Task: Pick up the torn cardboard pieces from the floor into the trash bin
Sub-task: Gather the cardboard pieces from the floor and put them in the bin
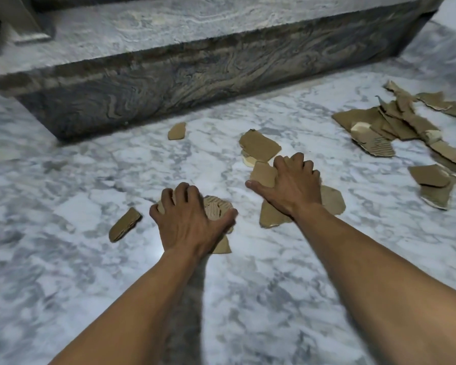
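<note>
Left hand [192,219] grips the corrugated scrap [216,208] under its palm; right hand [291,184] presses spread fingers onto a cardboard piece [263,175].

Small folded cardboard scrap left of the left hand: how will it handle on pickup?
The folded scrap probably stays fairly stiff: stacked layers show at its edge. Likely light, being small torn board. Lying flat on the smooth marble floor, it may slide when pushed; an edge pinch seems safer.

The left hand [188,219] and right hand [291,184] are bare, forearms uncovered.
</note>
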